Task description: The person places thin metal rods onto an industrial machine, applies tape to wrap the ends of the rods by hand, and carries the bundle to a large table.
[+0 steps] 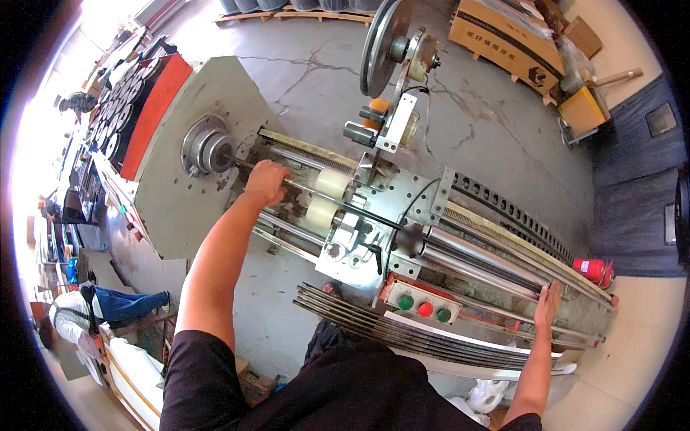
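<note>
My left hand (pixel 267 182) is closed around a long thin dark rod (pixel 374 218), close to the round metal chuck (pixel 208 149) on the machine's grey headstock. The rod runs from the chuck toward the drilled metal carriage (pixel 431 195), passing along two cream rollers (pixel 333 184). At the far right, my right hand (pixel 547 305) has its fingers stretched out together. It lies against or beside the end of the shiny bars (pixel 481 253); exact contact cannot be made out. A dark blurred spot hides part of the rod where it meets these bars.
A control box (pixel 424 309) with green and red buttons sits on the near side, beside several long dark strips (pixel 431 345). Beyond the carriage rises a large wheel (pixel 381 47). A red extinguisher (pixel 593 271) stands right, a carton (pixel 507 43) far right. Another person (pixel 93 316) is at left.
</note>
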A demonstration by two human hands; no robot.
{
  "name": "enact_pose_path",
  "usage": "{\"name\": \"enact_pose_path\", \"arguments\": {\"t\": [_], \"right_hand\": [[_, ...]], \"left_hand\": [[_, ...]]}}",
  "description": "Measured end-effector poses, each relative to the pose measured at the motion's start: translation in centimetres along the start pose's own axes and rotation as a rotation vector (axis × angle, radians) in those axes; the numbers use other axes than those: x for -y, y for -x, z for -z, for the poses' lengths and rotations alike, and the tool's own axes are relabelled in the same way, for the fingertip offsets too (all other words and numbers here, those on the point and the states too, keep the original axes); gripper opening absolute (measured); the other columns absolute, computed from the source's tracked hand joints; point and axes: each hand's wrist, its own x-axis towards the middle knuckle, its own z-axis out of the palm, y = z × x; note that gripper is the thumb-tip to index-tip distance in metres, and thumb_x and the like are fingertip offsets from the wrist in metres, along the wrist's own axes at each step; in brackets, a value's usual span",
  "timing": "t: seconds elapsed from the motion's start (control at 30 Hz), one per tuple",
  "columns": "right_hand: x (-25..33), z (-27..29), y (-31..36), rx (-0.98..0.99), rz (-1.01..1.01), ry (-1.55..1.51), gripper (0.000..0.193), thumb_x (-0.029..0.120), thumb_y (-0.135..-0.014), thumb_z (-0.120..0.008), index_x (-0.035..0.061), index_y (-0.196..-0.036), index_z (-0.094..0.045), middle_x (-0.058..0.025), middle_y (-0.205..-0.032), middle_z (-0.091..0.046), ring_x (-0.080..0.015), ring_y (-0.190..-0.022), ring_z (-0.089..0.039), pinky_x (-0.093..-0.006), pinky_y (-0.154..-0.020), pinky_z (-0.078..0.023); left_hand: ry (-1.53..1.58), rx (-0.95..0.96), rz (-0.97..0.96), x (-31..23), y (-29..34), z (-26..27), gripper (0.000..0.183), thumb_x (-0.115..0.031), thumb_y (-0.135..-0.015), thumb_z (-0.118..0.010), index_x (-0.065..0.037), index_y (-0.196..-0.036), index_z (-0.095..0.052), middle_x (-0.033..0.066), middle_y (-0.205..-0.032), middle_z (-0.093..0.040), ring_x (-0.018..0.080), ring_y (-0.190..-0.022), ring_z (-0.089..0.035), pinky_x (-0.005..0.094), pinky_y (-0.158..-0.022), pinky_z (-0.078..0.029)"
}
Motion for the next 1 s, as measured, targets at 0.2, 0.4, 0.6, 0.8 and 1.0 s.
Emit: {"name": "enact_pose_path", "arguments": {"t": [0.2, 0.4, 0.6, 0.8, 1.0], "right_hand": [[1.3, 0.3, 1.7, -0.043, 0.025, 0.062, 0.065, 0.044, -0.118, -0.037, 0.0011, -0.166, -0.040, -0.0215, -0.173, -0.037, -0.0381, -0.162, -0.030, -0.0458, -0.134, -0.020], [4.2, 1.5, 2.8, -0.059, 0.103, 0.013, 0.060, 0.039, -0.117, -0.044, 0.0042, -0.165, -0.042, -0.0199, -0.172, -0.040, -0.0403, -0.161, -0.032, -0.0498, -0.133, -0.023], [7.4, 1.8, 3.6, -0.047, 0.132, 0.057, 0.064, 0.047, -0.117, -0.040, 0.0089, -0.169, -0.038, -0.0165, -0.175, -0.036, -0.0389, -0.163, -0.027, -0.0492, -0.134, -0.022], [10.5, 1.8, 4.8, -0.055, 0.167, 0.029, 0.063, 0.045, -0.117, -0.042, 0.0092, -0.169, -0.038, -0.0165, -0.175, -0.036, -0.0386, -0.163, -0.029, -0.0505, -0.134, -0.021], [14.5, 1.4, 5.6, -0.043, 0.170, 0.051, 0.064, 0.043, -0.117, -0.043, 0.0076, -0.169, -0.036, -0.0169, -0.175, -0.034, -0.0374, -0.163, -0.029, -0.0499, -0.135, -0.020]], "left_hand": [[-0.010, -0.007, -0.025, 0.7, 0.0, 0.1, 0.037, -0.017, -0.076, -0.082, -0.015, -0.113, -0.080, 0.0118, -0.111, -0.077, 0.0328, -0.119, -0.069, 0.0484, -0.116, -0.045], [-0.013, -0.030, -0.056, 1.7, -0.4, -0.9, 0.035, -0.019, -0.076, -0.083, -0.015, -0.112, -0.081, 0.0124, -0.109, -0.079, 0.0348, -0.114, -0.071, 0.0486, -0.110, -0.049], [-0.057, 0.018, -0.032, 0.5, -0.9, -1.0, 0.023, -0.029, -0.082, -0.079, -0.014, -0.097, -0.082, 0.0145, -0.097, -0.079, 0.0376, -0.106, -0.073, 0.0488, -0.107, -0.050], [-0.018, 0.048, -0.077, -1.4, -1.1, -0.4, 0.018, -0.030, -0.084, -0.076, -0.013, -0.090, -0.080, 0.0157, -0.093, -0.078, 0.0382, -0.100, -0.073, 0.0523, -0.099, -0.054], [0.047, 0.022, -0.105, -3.1, -0.4, -0.7, 0.038, -0.031, -0.078, -0.085, -0.014, -0.111, -0.078, 0.0146, -0.097, -0.078, 0.0394, -0.100, -0.073, 0.0544, -0.094, -0.053]]}}
